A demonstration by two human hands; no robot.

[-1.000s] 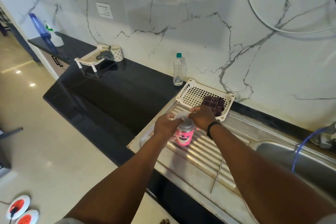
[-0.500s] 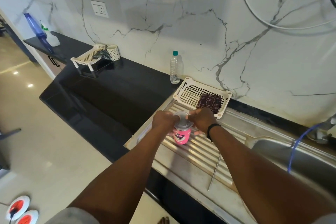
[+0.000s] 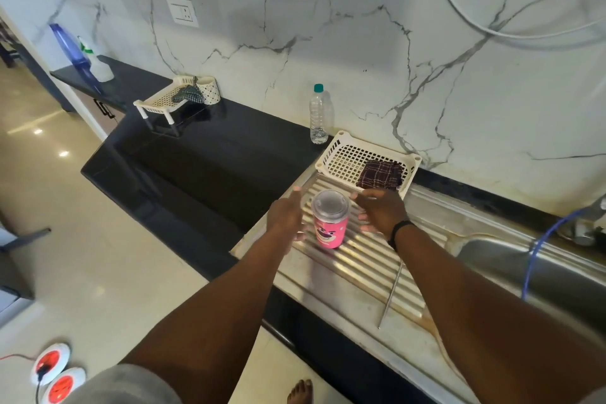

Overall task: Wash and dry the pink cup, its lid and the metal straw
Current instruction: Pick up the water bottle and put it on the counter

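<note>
head view, cup: pink cup [image 3: 329, 230] stood upright on the ribbed steel drainboard [image 3: 367, 259], between your two hands.
head view, lid: clear lid [image 3: 330, 205] sat on top of the cup.
head view, left hand: your left hand [image 3: 286, 216] was just left of the cup, fingers straight and spread, gripping nothing; whether the lower fingers touched the cup, cannot tell.
head view, right hand: your right hand [image 3: 380, 211] was just right of the cup, fingers loose and apart, holding nothing, a small gap to the lid; black band [image 3: 398, 231] on the wrist.
head view, straw: metal straw [image 3: 390, 295] lay flat along the drainboard, nearer you than the cup, beside your right forearm, apart from the cup.
head view, basket: white plastic basket [image 3: 341, 154] sat at the back of the drainboard against the wall, with a dark checked cloth [image 3: 380, 174] in its right part.
head view, bottle: clear bottle [image 3: 318, 115] with green cap stood upright on the black counter [image 3: 203, 154], just left of the basket.
head view, sink: sink basin [image 3: 524, 269] was on the right, a blue hose [image 3: 537, 246] hanging into it.
</note>
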